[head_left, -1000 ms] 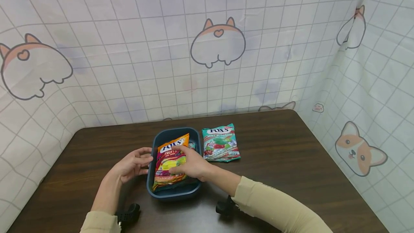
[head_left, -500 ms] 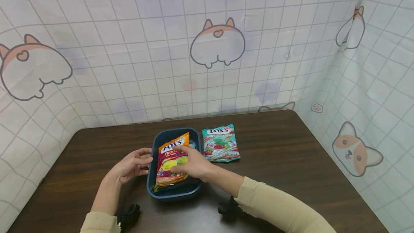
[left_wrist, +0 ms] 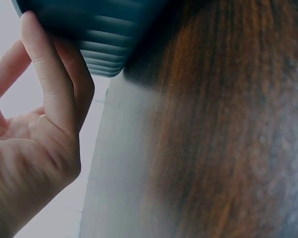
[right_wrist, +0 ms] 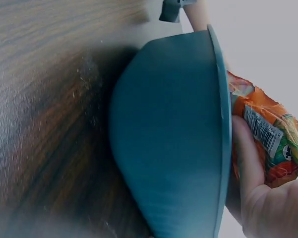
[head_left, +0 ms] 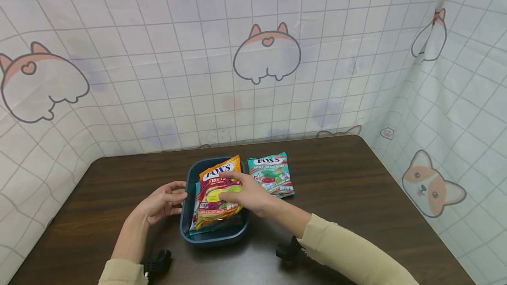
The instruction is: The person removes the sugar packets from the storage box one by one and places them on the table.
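My right hand [head_left: 251, 195] grips an orange and purple Fox's fruit candy bag [head_left: 215, 192] by its right side, thumb and fingers across its front. The bag is tilted, its top end above the far rim of a dark blue plastic basket [head_left: 214, 241]. In the right wrist view the candy bag [right_wrist: 268, 134] sticks up past the basket's rim, its barcode showing. A teal candy bag [head_left: 194, 228] lies beneath it in the basket, mostly hidden. My left hand [head_left: 162, 201] touches the basket's left side, fingertips at the rim; the left wrist view shows the ribbed wall [left_wrist: 109, 44] there.
A teal Fox's mint blossom candy bag [head_left: 273, 170] lies on the dark wooden table [head_left: 336, 188], just right of the basket. Behind the table hangs a white checked cloth [head_left: 190, 78] with cartoon dogs. Wrist cameras sit close over the table's front part.
My right hand has raised the fruit candy bag and moved it right and away, exposing more of the teal bag under it. The left hand and basket have stayed put.
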